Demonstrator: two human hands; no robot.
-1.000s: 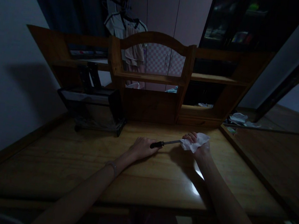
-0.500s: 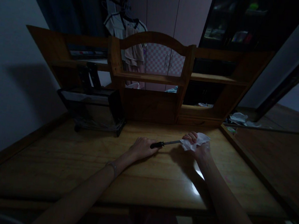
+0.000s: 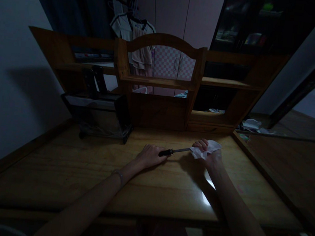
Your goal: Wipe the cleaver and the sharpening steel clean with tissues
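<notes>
My left hand (image 3: 150,156) rests on the wooden desk (image 3: 90,171) and is closed round the black handle of a screwdriver (image 3: 171,151). Its thin metal shaft points right, into a crumpled white tissue (image 3: 207,149). My right hand (image 3: 208,153) is closed on that tissue, wrapping it round the shaft's tip. Both hands lie near the middle of the desk, just in front of the wooden hutch (image 3: 161,81).
A dark wire rack (image 3: 99,112) stands on the desk at the back left. White papers (image 3: 251,124) lie at the back right, beside a second wooden surface (image 3: 289,169). Clothes hang behind the hutch. The room is dim.
The right hand and tissue shifted very slightly along the shaft; otherwise nothing has visibly moved.
</notes>
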